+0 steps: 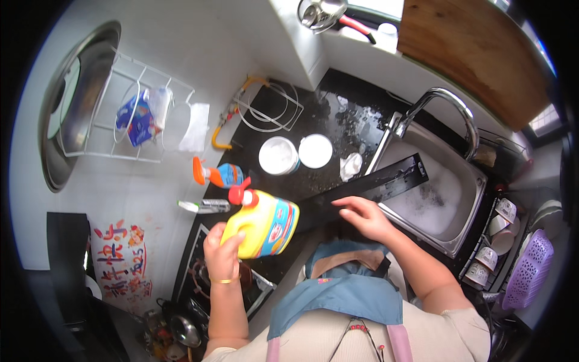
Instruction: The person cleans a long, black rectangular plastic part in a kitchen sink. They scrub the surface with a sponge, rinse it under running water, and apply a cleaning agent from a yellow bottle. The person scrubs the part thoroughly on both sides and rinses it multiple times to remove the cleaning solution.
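My left hand grips the handle of a yellow plastic detergent jug with a red cap and a blue label bearing writing. The jug is tilted above the counter's front, beside the gas hob. My right hand is empty with its fingers apart, over the near edge of a long black panel. Whether its fingertips touch the panel I cannot tell. The panel's wet far end reaches over the steel sink, which holds sudsy water. The panel's other end is partly hidden behind the jug.
A tub of white powder, a white lid, a crumpled white cloth or tissue and an orange-topped spray bottle stand on the black counter. A chrome faucet arches over the sink. Cups fill a rack at right.
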`<state>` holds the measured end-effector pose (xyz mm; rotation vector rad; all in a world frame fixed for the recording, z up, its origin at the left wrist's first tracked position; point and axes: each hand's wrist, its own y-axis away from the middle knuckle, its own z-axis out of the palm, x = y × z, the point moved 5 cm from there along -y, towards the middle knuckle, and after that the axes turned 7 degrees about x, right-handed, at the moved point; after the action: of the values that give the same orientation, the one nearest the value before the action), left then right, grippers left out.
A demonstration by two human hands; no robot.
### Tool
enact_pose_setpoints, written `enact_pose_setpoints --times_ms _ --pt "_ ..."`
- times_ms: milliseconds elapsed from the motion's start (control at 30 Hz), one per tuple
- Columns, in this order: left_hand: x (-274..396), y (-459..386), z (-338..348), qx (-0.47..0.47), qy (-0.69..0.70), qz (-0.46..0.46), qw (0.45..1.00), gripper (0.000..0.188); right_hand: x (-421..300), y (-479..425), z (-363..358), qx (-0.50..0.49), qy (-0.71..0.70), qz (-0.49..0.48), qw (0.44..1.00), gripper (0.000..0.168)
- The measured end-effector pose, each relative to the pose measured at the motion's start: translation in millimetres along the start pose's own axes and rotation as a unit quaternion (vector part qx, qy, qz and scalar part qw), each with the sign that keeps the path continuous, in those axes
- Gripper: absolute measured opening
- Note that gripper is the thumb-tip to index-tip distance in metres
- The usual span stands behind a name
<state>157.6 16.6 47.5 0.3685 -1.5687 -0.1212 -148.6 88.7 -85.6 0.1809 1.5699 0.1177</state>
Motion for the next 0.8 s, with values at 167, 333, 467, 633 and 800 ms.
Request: enact_pose_setpoints --times_ms 167,333,467,633,800 --pt "27 -82 134 -0.130 0.007 0.055 0.990 0.015 48 46 -84 0.202 -0.060 0.042 0.977 0.024" --pt "-3 -196 287 -0.168 -0.076 0.148 0.972 0.011 109 96 -143 0.318 -0.093 0.105 0.938 0.022" --pt "-56 -272 356 -0.146 -0.119 0.139 0.972 0.015 170 147 -201 0.460 0.115 0.169 0.864 0.024" --pt "-95 -337 392 -0.123 -0.116 0.148 0.974 0.019 248 185 -256 0.485 0.260 0.347 0.759 0.032" --pt "-94 -330 399 -0.141 -0.168 0.134 0.966 0.021 313 171 -275 0.439 0.314 0.454 0.709 0.070"
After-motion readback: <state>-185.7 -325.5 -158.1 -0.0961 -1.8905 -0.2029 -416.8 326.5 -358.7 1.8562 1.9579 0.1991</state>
